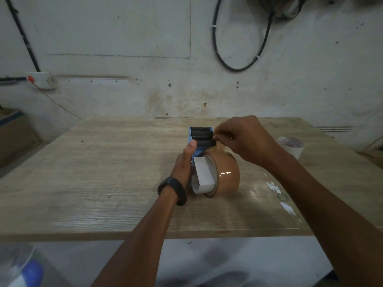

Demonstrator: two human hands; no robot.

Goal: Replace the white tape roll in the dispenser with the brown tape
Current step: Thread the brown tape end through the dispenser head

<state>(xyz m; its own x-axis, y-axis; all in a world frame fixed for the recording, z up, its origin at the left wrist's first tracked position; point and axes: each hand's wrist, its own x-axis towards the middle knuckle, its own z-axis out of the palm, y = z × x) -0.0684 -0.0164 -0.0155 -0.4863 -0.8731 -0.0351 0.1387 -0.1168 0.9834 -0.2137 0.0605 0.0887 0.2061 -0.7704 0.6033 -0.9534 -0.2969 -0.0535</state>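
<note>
No legible text. White marks on table, lower right of frame, unreadable (glare across them). Markings on white tape roll, right edge, likewise.

Both forearms bare, extended forward. Left grip, thumb raised along the frame, holds the dispenser from its left side. Right grip, knuckles uppermost, wrist bent inward, pinches the brown tape between thumb and fingertips.

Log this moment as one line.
left hand grips dispenser | right hand pinches mounted brown tape at roller | white tape roll on table
</note>
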